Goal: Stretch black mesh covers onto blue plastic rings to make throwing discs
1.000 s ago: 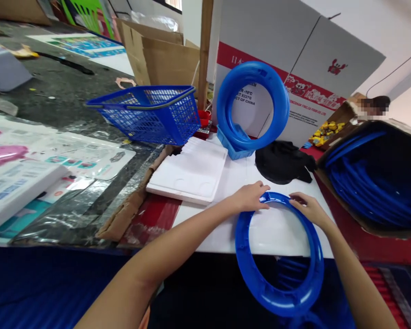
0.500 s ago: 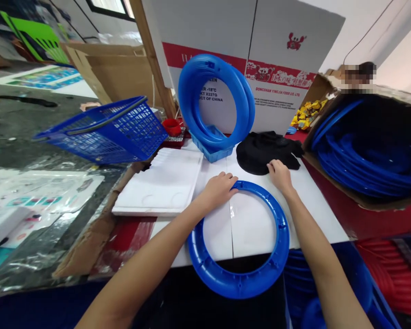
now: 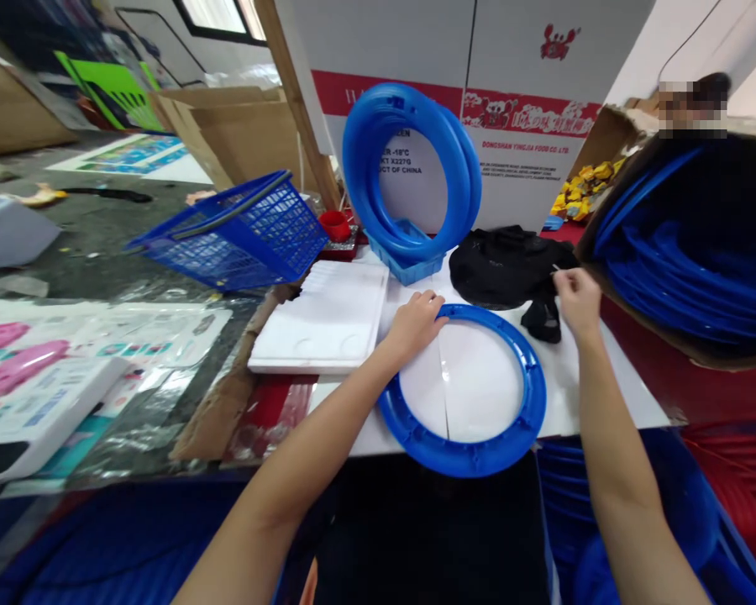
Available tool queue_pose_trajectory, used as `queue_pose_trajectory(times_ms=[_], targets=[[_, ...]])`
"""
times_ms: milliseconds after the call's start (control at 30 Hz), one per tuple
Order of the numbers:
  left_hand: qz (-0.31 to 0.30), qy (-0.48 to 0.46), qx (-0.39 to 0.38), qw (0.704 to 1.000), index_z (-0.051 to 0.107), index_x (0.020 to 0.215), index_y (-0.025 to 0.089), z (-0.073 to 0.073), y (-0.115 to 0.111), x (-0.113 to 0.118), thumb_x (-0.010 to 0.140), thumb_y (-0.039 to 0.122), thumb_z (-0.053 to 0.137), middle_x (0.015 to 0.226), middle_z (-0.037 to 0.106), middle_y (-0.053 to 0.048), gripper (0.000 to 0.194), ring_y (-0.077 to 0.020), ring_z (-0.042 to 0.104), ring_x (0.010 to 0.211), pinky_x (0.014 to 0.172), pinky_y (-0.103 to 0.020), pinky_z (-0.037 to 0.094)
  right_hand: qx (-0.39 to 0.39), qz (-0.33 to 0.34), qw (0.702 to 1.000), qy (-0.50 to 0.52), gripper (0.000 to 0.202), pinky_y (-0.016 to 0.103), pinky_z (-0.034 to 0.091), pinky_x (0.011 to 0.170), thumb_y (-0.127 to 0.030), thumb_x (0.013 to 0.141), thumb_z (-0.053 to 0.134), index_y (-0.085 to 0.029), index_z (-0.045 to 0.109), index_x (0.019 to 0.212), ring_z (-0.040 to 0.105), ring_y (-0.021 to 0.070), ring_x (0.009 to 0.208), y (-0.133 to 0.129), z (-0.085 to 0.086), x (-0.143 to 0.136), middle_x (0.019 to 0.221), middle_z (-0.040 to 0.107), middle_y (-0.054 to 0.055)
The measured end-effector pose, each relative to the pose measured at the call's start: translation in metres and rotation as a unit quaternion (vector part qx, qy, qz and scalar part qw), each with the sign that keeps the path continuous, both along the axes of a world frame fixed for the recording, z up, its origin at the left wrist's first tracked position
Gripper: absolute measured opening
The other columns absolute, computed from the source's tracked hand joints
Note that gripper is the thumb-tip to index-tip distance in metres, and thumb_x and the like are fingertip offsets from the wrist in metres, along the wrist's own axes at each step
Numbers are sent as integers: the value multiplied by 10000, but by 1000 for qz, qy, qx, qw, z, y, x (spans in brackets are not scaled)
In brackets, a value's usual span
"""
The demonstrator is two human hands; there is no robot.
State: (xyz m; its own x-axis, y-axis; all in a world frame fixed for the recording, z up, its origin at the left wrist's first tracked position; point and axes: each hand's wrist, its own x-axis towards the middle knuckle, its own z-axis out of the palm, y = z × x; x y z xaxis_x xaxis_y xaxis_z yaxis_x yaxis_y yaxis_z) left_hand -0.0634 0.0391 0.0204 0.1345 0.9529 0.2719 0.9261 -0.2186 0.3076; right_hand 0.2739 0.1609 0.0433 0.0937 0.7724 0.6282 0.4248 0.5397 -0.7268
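A blue plastic ring [image 3: 532,388] lies on the white table sheet, its near edge reaching past the table's edge. My left hand [image 3: 417,319] has its fingers wrapped over the ring's upper left rim. My right hand [image 3: 576,296] is closed in a pinch on the black fabric [image 3: 501,267], at its right side, where a small dark piece hangs toward the sheet. Behind the flat ring, several blue rings [image 3: 463,181] stand upright in a light blue small basket [image 3: 409,267].
White foam slabs [image 3: 328,318] lie left of the ring, with a tilted blue basket [image 3: 245,239] beyond. A red cup [image 3: 334,225] stands behind. On the right, a cardboard box [image 3: 674,349] holds blue rings. Part of a person [image 3: 709,97] shows at the back right.
My right hand has moved right along the black fabric, drawing part of it out. My left hand stays on the ring. The whole view has shifted somewhat.
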Motion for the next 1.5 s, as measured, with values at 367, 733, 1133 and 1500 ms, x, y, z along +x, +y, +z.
queue_pose_trajectory(times_ms=[367,733,1133,1500], targets=[[-227,-461,-156,844,425,1641,265,17,-34,51,796,492,939,1643,510,-214,1015,-387,586,1453,1152,-547,535,-339,371,858,109,431,284,532,476,-628,894,792,-260,593,998,676,191,532,-68,8,-73,743,727,-7],[-61,-398,-6,915,622,1205,188,4,-34,56,985,482,716,1134,722,-110,379,-218,709,913,760,-341,567,-220,233,945,-67,376,236,369,358,-597,972,676,-221,690,978,543,139,367,-74,-6,-78,536,623,-33],[-351,-355,-227,836,779,1019,187,20,-30,32,990,527,704,1046,775,-87,349,-270,727,979,865,-380,565,-445,434,776,107,347,140,110,265,-463,843,900,-205,675,899,247,43,226,-70,12,-41,380,413,-118],[-151,-639,-198,728,719,1045,179,46,-26,3,862,498,816,1000,729,-73,381,-224,708,915,856,-368,581,-379,487,776,131,312,199,366,453,-426,894,863,-192,659,862,460,85,444,-64,4,-43,532,557,-48]])
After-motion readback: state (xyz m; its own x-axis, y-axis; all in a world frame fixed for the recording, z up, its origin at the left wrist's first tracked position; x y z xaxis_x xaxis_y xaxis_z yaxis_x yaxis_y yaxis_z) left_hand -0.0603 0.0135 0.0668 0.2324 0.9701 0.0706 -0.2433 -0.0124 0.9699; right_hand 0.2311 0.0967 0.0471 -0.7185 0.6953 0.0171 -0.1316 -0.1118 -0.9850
